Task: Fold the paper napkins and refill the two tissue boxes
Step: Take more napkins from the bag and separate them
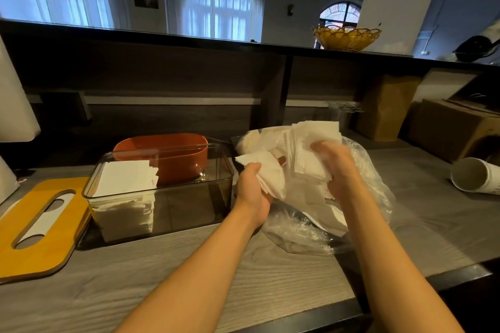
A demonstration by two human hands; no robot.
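Note:
A loose bundle of white paper napkins point(300, 151) is lifted above a crumpled clear plastic bag point(311, 230) on the grey counter. My left hand point(253, 192) grips the bundle's lower left edge from below. My right hand point(336, 167) clutches its right side, fingers curled into the sheets. To the left stands a clear smoky tissue box point(189, 205) with a stack of folded napkins point(127, 181) filling its left half. Behind it sits an orange tissue box point(173, 154), its inside hidden. A yellow slotted lid point(40, 227) lies flat at the far left.
A white paper cup point(476, 176) lies on its side at the right. Cardboard boxes point(449, 130) and a brown paper bag point(384, 108) stand at the back right. A woven yellow basket point(346, 38) sits on the dark upper shelf. The counter's front edge point(324, 313) runs near my forearms.

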